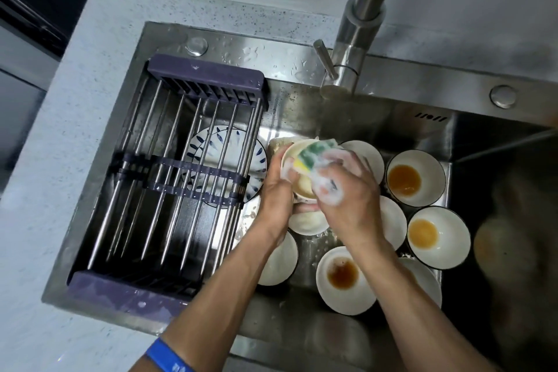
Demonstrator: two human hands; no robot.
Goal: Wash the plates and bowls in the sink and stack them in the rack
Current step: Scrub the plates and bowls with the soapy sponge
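From the head camera, the left hand grips a small white bowl by its rim and outer wall, holding it tilted above the middle of the sink. The right hand, covered with foam, closes its fingers around a yellow and green sponge and presses it on the rim and the inside of this bowl.

Under the hands, more white bowls stand on the sink floor. Three of them, toward the right wall and the near wall of the sink, hold brown sauce rests: one, one and one. A blue patterned plate lies in the sink under the rack, which sits across the left part of the sink. No dish is on the rack. The faucet rises from the far edge.

I judge the bowl is ceramic: stiff, rather light, and fragile if it falls on the steel. With soap it will be slippery, so the safest hold is thumb inside the rim and fingers under the base.
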